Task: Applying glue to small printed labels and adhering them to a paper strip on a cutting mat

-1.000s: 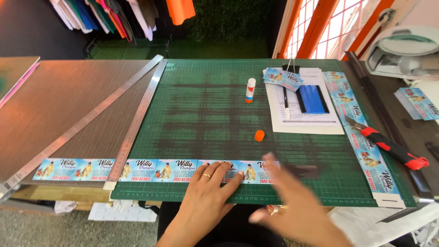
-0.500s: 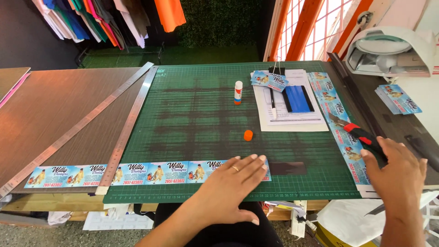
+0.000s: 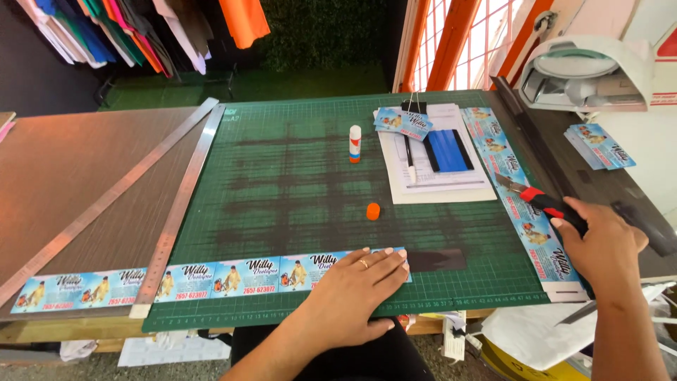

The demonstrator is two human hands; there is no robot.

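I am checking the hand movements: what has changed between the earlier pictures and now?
The right hand moved from the near edge of the green cutting mat out to the right and took hold of the red and black utility knife. The left hand stayed flat on the printed strip; glue stick and orange cap unmoved.

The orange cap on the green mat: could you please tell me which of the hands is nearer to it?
Left. The left hand lies flat just below the orange cap; the right hand grips a utility knife far right.
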